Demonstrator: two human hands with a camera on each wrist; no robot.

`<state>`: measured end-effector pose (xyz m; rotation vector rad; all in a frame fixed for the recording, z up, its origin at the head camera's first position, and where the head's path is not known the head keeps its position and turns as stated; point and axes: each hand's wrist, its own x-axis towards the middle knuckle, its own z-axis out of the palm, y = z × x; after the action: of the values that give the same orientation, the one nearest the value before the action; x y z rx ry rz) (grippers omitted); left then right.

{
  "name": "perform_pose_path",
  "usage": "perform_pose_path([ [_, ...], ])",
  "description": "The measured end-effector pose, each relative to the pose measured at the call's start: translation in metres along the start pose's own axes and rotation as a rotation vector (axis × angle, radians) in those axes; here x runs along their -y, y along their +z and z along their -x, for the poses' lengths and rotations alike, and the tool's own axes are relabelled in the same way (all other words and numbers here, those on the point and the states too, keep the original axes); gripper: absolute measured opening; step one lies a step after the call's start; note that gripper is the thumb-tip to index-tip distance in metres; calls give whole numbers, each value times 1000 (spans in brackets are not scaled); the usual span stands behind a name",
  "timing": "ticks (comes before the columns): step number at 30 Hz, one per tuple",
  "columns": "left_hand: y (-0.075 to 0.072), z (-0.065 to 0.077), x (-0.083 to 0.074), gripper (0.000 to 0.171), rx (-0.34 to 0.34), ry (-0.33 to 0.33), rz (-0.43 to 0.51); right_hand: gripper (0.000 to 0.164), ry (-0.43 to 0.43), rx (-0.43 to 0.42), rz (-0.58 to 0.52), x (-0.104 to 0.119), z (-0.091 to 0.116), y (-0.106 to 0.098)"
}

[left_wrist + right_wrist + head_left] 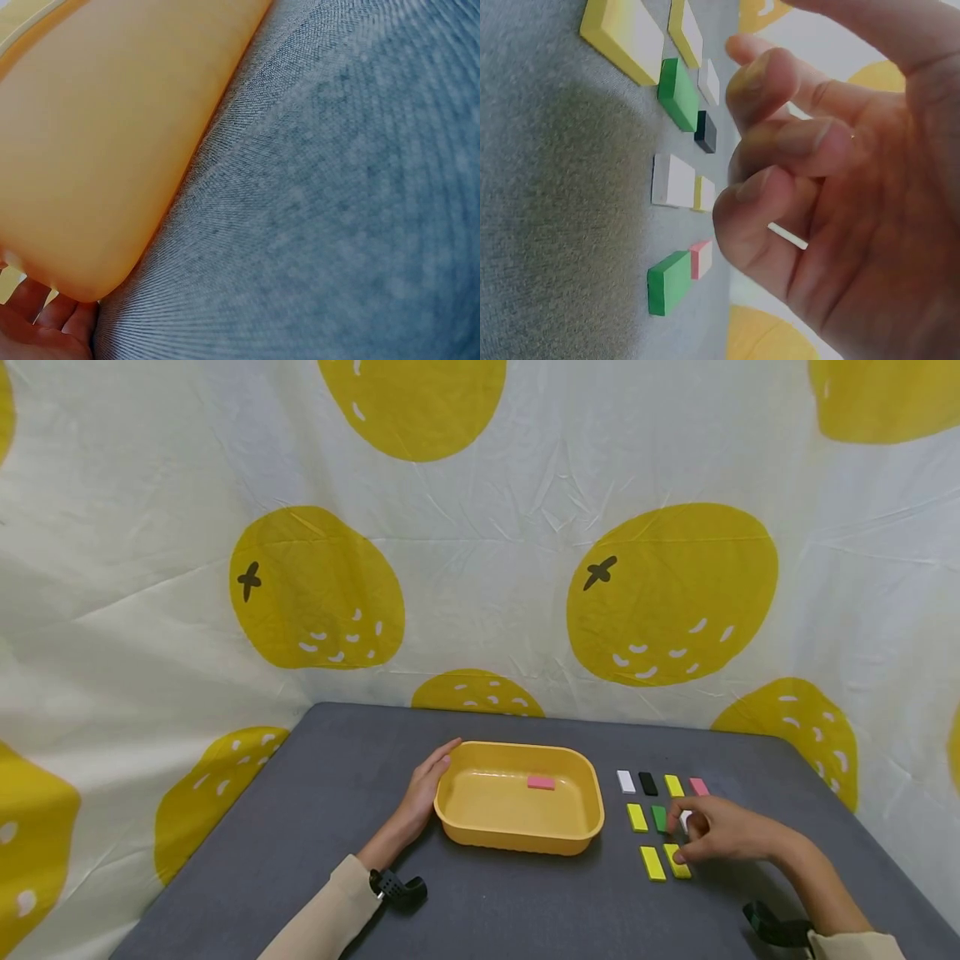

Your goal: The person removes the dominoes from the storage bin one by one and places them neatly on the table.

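Note:
A yellow tub [517, 841] stands on the table with one pink block [541, 783] inside. My left hand [416, 793] rests against the tub's left side, its fingers lying along the wall; in the left wrist view a few fingers touch the lower corner of the tub [112, 150]. Over the blocks on the right hovers my right hand [723, 831], fingers bent, thumb and forefinger apart, nothing visible between them. Closest to these tips are a yellow block [677, 867] and a green block [659, 818]. Another green block [669, 283], shown in the right wrist view, is hidden in the head view.
Loose blocks lie in rows right of the tub, among them a white block [626, 782], a black block [648, 783] and a pink block [699, 786]. Behind the grey table [525, 910] hangs a white cloth [487, 568] with yellow fruit prints.

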<state>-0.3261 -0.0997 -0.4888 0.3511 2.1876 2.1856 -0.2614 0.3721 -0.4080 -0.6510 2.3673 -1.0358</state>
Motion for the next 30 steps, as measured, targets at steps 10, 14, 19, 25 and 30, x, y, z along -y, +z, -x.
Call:
perform_pose_path([
  [10,1,1,-1,46,3,0,-9,26,-148,-68,8,9,-2,4],
  [14,1,2,-1,46,0,11,-7,26,-151,-118,57,18,-6,5],
  [19,1,1,0,46,0,20,-6,24,-174,-174,124,32,-11,8],
  [25,2,2,0,46,-2,20,-10,21,-185,-188,169,58,-22,11],
  [30,4,2,-3,45,-8,13,-14,23,-217,-178,174,78,-40,11],
])
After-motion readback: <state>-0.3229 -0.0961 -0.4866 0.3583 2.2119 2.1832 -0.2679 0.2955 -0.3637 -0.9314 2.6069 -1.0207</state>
